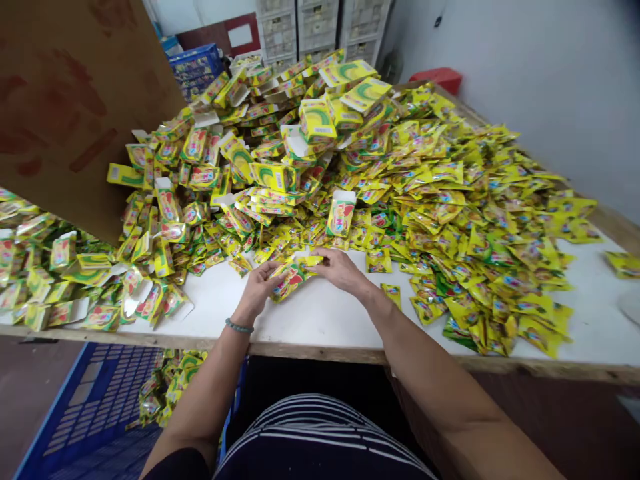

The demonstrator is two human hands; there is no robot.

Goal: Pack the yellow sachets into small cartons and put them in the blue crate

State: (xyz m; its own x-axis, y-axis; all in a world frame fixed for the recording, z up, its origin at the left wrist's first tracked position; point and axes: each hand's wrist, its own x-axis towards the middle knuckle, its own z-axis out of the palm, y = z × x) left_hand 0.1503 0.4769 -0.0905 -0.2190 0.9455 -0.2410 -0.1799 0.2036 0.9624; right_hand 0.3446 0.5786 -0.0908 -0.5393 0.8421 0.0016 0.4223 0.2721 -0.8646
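Note:
In my left hand [259,288] is a small yellow and green carton [289,281], tilted just above the white table [320,327]. The fingers of my right hand [341,269] are closed on a small yellow packet [313,261] at the carton's right end. Whether the packet's tip is inside the carton I cannot tell. Behind my hands a carton with a raised white flap [342,213] leans on the heap. A few single packets [379,261] lie to the right of my right hand.
A big pile of cartons [270,177] rises at the back, with a heap of yellow packets [480,233] to the right. A large cardboard sheet [75,100] slants in at the left. Below the table's edge stands a blue crate [95,400] with packets. Stacked crates [317,30] stand behind.

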